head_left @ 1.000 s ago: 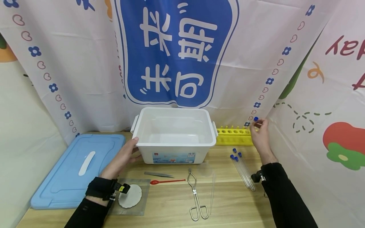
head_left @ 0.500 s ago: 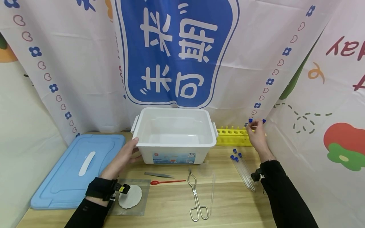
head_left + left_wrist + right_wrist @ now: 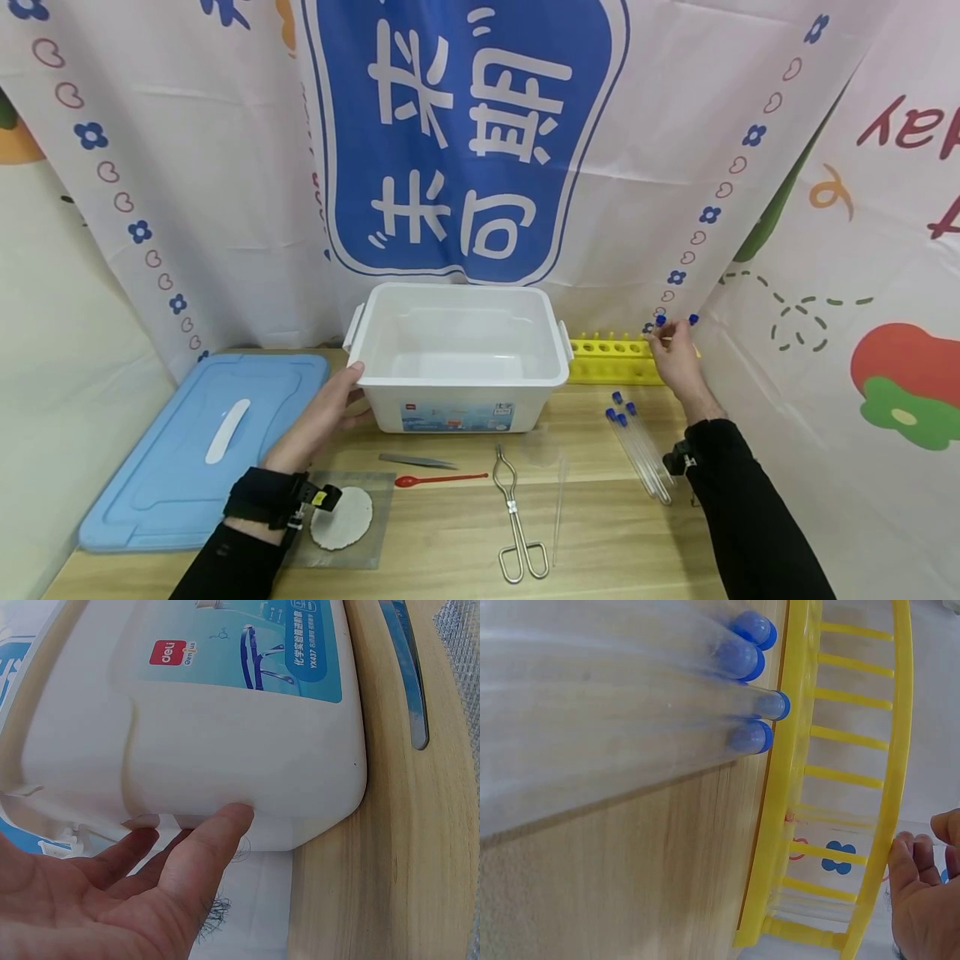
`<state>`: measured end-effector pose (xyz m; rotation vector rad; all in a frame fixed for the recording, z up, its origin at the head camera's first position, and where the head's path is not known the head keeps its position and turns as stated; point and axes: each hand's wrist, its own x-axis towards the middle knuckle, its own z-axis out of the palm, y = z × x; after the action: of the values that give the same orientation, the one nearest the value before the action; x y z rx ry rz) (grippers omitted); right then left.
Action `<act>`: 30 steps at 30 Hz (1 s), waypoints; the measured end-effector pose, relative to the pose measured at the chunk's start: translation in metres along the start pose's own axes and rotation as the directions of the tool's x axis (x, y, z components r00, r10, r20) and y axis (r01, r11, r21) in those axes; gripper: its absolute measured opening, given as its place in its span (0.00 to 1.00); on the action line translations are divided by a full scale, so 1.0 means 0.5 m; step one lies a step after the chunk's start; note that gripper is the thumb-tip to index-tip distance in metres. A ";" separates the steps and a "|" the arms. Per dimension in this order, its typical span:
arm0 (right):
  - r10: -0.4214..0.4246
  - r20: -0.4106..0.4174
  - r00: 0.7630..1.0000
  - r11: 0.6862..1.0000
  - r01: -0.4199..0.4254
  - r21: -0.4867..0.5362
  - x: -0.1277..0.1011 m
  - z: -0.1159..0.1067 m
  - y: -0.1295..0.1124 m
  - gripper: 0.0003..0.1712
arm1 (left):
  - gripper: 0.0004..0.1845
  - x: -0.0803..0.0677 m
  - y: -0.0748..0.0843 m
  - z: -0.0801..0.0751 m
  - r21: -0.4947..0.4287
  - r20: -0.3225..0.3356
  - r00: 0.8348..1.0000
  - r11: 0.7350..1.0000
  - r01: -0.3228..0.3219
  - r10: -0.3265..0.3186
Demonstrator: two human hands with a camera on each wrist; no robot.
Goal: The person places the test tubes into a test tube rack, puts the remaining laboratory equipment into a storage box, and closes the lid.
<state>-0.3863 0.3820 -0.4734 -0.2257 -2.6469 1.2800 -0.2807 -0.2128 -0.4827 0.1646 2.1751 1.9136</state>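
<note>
In the head view, my left hand [image 3: 322,417] rests against the left front corner of a white plastic storage box [image 3: 457,408]. The left wrist view shows the thumb [image 3: 225,832] touching the box wall, with the fingers partly hidden beside it. My right hand [image 3: 678,367] is at the right end of a yellow test tube rack [image 3: 615,367]. Its fingertips pinch a clear test tube [image 3: 832,817] with a blue cap [image 3: 660,320], which stands in the rack. Another blue cap [image 3: 693,319] shows just right of that hand, on a second tube [image 3: 817,906] in the rack.
Several capped test tubes [image 3: 641,454] lie before the rack. Crucible tongs [image 3: 513,508], a thin glass rod [image 3: 559,508], a red spoon [image 3: 438,479] and tweezers [image 3: 416,460] lie on the table. A wire gauze [image 3: 382,525] is at front left, beside a blue lid [image 3: 172,467].
My right hand has come down and slightly left, bringing its test tube lower into the rack. The second blue cap has come into sight beside it. The left hand stays in place.
</note>
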 end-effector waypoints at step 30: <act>0.124 0.113 0.986 0.992 -0.121 -0.036 -0.060 -0.034 -0.046 0.43 | 0.47 -0.004 -0.002 -0.001 0.031 -0.004 1.000 0.999 -0.008 0.008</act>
<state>-0.3544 0.3739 -0.4481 -0.3338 -2.7892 1.3294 -0.2790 -0.2138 -0.4833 0.1752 2.2107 1.8869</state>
